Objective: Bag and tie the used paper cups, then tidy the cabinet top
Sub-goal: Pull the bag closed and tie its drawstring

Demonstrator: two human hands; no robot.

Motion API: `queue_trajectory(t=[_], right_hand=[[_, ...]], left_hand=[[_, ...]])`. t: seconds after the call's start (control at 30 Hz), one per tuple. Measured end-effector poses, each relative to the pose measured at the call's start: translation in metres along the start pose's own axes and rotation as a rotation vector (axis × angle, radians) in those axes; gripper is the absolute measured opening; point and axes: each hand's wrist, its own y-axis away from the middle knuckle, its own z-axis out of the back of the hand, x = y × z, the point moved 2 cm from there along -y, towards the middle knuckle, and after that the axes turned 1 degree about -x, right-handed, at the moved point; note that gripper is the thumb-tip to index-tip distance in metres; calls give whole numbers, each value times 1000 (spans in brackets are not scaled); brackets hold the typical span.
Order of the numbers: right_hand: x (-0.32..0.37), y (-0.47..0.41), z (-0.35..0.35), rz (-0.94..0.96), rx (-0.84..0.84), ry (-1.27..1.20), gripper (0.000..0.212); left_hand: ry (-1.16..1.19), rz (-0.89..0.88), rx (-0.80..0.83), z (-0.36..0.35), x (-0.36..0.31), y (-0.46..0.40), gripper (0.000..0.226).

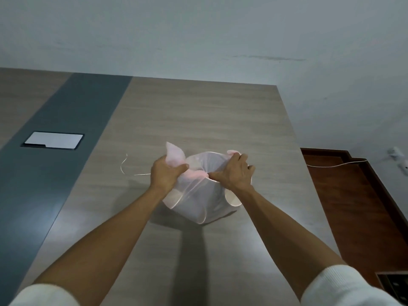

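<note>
A thin, translucent pinkish-white plastic bag point(198, 204) sits on the wooden cabinet top point(198, 111), bulging with paper cups; the rim of one cup point(231, 198) pushes against its right side. My left hand point(166, 173) grips the bag's left flap, which sticks up above my fingers. My right hand point(234, 173) pinches the right flap. Both hands meet over the bag's mouth, drawing the flaps together.
A thin pale string point(132, 171) lies on the top, left of the bag. A dark grey strip with an inset white plate point(53, 140) runs along the left. The cabinet's right edge drops to a reddish-brown floor point(353, 206) with a cable across it.
</note>
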Motion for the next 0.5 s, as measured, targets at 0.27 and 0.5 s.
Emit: queue_trajectory(t=[0.27, 0.5], right_hand=[[3, 1, 6, 54, -34, 177, 121], [-3, -2, 8, 73, 9, 291, 105]], left_hand=[[32, -241, 64, -58, -45, 26, 36], [-287, -617, 294, -70, -45, 38, 41]])
